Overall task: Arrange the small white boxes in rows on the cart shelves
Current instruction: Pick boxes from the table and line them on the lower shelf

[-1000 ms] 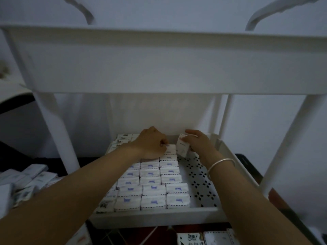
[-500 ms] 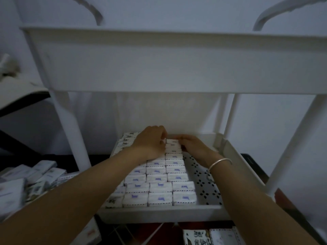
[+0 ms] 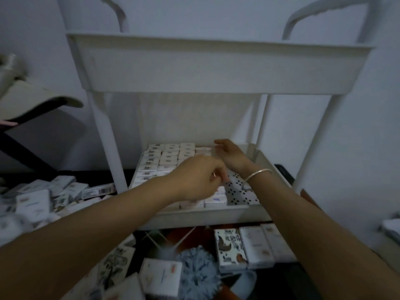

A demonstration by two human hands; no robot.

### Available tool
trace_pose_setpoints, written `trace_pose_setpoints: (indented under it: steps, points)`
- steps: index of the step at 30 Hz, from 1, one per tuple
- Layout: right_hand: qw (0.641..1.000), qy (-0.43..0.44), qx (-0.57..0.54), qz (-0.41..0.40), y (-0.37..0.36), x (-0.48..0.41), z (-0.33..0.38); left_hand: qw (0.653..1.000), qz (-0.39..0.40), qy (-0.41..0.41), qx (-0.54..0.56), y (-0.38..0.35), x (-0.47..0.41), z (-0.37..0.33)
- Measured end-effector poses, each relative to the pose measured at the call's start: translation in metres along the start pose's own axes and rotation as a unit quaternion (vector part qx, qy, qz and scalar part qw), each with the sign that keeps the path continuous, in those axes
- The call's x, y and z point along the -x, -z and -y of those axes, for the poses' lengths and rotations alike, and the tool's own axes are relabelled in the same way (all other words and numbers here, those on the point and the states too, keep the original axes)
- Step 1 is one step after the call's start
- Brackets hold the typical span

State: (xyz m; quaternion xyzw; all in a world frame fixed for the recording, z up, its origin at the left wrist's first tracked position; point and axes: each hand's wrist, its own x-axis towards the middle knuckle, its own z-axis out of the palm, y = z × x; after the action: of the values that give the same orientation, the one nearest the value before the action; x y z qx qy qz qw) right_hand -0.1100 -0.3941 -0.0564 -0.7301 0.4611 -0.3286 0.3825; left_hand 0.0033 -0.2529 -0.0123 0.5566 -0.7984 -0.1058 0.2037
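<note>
Small white boxes [image 3: 168, 156] lie in tight rows on the middle shelf [image 3: 205, 215] of a white cart, filling its left and centre. A strip of perforated shelf floor [image 3: 238, 191] on the right is bare. My left hand [image 3: 199, 176] hovers over the front rows, its fingers loosely curled with nothing visible in them. My right hand [image 3: 229, 152], with a silver bangle on the wrist, is at the back of the shelf, fingers relaxed just above the rearmost right boxes. It holds nothing.
The deep top shelf [image 3: 216, 66] overhangs the work area, with white posts on both sides. A loose pile of boxes [image 3: 39, 198] lies on the left. More boxes [image 3: 244, 245] and a grey-blue fluffy thing [image 3: 199, 269] sit below the shelf.
My right hand set its box down at the back of the rows and let go. My left hand drew back from the rear rows toward the front. The view pulled back.
</note>
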Motion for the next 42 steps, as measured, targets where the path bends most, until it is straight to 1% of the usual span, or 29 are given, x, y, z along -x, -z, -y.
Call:
trace_pose_setpoints:
  steps: [3,5,7,10,13,15,18,21,24,28,31,33,35,37,39,42]
  points:
    - [0.996,0.049,0.073,0.004,0.018,0.038,0.007,0.993,0.090,-0.060,-0.043,-0.021,0.017,-0.032]
    - [0.991,0.076,0.111,-0.001,0.032,0.069,0.010,0.985,0.125,-0.095,-0.066,-0.039,0.024,-0.048]
    - [0.988,0.090,0.122,-0.001,0.042,0.095,0.012,0.979,0.140,-0.104,-0.102,-0.055,0.026,-0.057]
    - [0.979,0.114,0.165,-0.033,0.062,0.140,0.009,0.971,0.126,-0.094,-0.178,-0.072,0.027,-0.070]
    - [0.958,0.119,0.253,-0.056,0.082,0.179,-0.003,0.975,0.118,-0.054,-0.182,-0.079,0.027,-0.075]
    - [0.943,0.107,0.312,-0.037,0.093,0.201,-0.013,0.976,0.117,-0.027,-0.181,-0.082,0.027,-0.076]
    - [0.928,0.072,0.365,0.001,0.100,0.219,-0.025,0.976,0.126,0.009,-0.179,-0.080,0.027,-0.075]
    - [0.910,0.027,0.413,0.025,0.093,0.222,-0.029,0.975,0.121,0.022,-0.185,-0.075,0.026,-0.076]
    - [0.877,0.043,0.477,0.051,0.083,0.218,-0.030,0.977,0.107,0.021,-0.182,-0.074,0.029,-0.078]
    - [0.862,0.032,0.498,0.094,0.082,0.211,-0.028,0.982,0.075,0.022,-0.170,-0.075,0.034,-0.081]
    - [0.840,0.037,0.533,0.094,0.084,0.206,-0.025,0.988,0.023,0.028,-0.149,-0.072,0.036,-0.080]
    - [0.834,0.047,0.542,0.087,0.086,0.206,-0.023,0.989,-0.004,0.019,-0.147,-0.070,0.038,-0.077]
    - [0.838,0.054,0.537,0.083,0.089,0.207,-0.021,0.989,-0.032,0.001,-0.144,-0.065,0.039,-0.072]
    - [0.856,0.054,0.508,0.080,0.091,0.208,-0.020,0.989,-0.067,-0.011,-0.129,-0.057,0.036,-0.065]
    - [0.889,0.043,0.449,0.075,0.094,0.207,-0.017,0.991,-0.089,0.004,-0.096,-0.044,0.031,-0.054]
    - [0.942,0.027,0.329,0.064,0.099,0.197,-0.009,0.992,-0.105,0.070,-0.026,-0.022,0.020,-0.030]
